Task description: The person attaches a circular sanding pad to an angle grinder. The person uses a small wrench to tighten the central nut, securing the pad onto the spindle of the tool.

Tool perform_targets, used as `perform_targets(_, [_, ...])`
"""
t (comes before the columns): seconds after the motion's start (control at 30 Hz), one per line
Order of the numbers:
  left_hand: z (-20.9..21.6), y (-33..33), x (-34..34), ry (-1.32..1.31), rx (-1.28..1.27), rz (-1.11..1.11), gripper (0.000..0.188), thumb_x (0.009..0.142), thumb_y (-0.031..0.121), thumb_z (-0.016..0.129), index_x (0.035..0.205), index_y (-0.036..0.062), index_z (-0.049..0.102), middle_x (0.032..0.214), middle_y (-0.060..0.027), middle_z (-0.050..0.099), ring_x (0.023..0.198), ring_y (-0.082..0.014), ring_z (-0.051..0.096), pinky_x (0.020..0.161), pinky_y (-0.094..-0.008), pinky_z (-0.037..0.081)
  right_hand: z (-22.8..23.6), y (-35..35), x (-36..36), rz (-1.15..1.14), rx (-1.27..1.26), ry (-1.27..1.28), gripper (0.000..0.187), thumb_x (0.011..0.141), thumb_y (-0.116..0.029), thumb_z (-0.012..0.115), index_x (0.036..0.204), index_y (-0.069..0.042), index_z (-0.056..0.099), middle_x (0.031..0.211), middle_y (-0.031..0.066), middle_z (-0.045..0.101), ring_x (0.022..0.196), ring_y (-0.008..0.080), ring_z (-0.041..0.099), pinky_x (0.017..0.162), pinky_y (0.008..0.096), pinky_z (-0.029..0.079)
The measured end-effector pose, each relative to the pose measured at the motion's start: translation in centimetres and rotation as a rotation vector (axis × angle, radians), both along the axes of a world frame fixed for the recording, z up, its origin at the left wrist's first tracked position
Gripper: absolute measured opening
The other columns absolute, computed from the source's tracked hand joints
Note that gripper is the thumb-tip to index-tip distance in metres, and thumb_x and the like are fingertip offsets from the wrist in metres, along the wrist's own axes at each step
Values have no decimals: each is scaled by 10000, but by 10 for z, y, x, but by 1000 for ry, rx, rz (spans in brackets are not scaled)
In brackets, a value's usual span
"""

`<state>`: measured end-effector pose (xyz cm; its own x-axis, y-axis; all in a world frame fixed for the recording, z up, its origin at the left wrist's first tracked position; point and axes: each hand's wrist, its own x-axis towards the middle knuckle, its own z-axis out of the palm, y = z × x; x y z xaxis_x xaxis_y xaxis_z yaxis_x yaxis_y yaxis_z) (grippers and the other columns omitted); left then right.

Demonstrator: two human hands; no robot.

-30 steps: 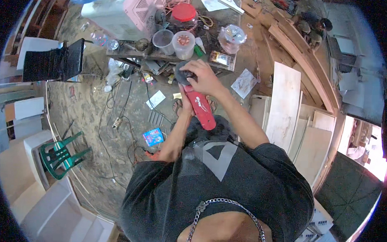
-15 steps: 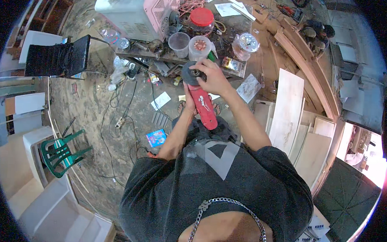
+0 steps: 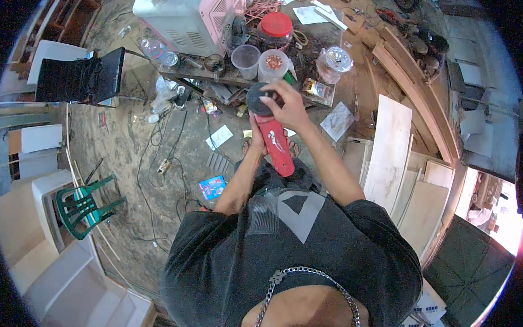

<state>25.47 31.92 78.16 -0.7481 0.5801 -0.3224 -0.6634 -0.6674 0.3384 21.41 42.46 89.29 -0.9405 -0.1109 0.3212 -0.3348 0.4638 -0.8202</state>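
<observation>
In front of my body is a red angle grinder, its dark round disc at the far end. My left hand is wrapped round the red body just below the disc, most of its fingers hidden behind the tool. Over the disc, my right hand is closed, with bent fingers gripping near the disc's middle and right side. Whether a small part sits under those fingertips is hidden.
Beyond the grinder stands a cluttered low table with clear plastic tubs, a red-lidded jar and a pink-and-white appliance. Cables and papers litter the floor. A green chair lies left; boards lean right.
My right fingers have shifted over the disc's centre and now cover the central fitting that showed before. The grinder and my left hand stay almost in place.
</observation>
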Motion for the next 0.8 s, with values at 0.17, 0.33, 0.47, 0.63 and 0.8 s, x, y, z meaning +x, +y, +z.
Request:
perform_targets(0.17, [-1, 2, 0, -98, 45, 13, 921, 625, 870, 219, 984, 66, 492, 722, -96, 572, 577, -258, 583, 529, -413, 510, -22, 19, 1, -234, -683, -262, 172, 872, -169, 493, 910, -34, 593, 793, 33, 563, 717, 147, 525, 672, 242, 429])
perform_targets(0.33, [-5, 0, 2, -69, 57, -6, 891, 646, 855, 222, 992, 75, 476, 762, -89, 561, 613, -259, 583, 549, -417, 512, -37, 31, 7, -195, -810, -654, 271, 865, -322, 524, 897, -57, 567, 763, 4, 541, 629, 84, 488, 573, 254, 431])
perform_targets(0.47, [-4, -1, 3, -30, 11, -5, 912, 654, 851, 214, 1015, 56, 478, 747, -85, 567, 590, -235, 587, 547, -377, 527, -44, 8, 6, -199, -400, -446, 252, 808, -278, 628, 904, -50, 576, 738, -10, 536, 661, 87, 493, 596, 245, 416])
perform_targets(0.63, [5, 0, 3, -81, -61, 2, 901, 647, 855, 220, 947, 57, 513, 717, -92, 578, 582, -248, 588, 547, -391, 523, -30, 10, 6, -166, -856, -314, 162, 834, -208, 605, 858, -54, 560, 751, -37, 554, 679, 34, 483, 622, 192, 384])
perform_targets(0.8, [0, -2, 1, -109, -42, 19, 882, 650, 851, 239, 914, 59, 523, 725, -108, 586, 581, -266, 588, 549, -412, 511, -17, 39, 16, -34, -1483, -482, 175, 879, -169, 480, 1006, -57, 523, 963, 70, 610, 909, 198, 588, 845, 372, 454])
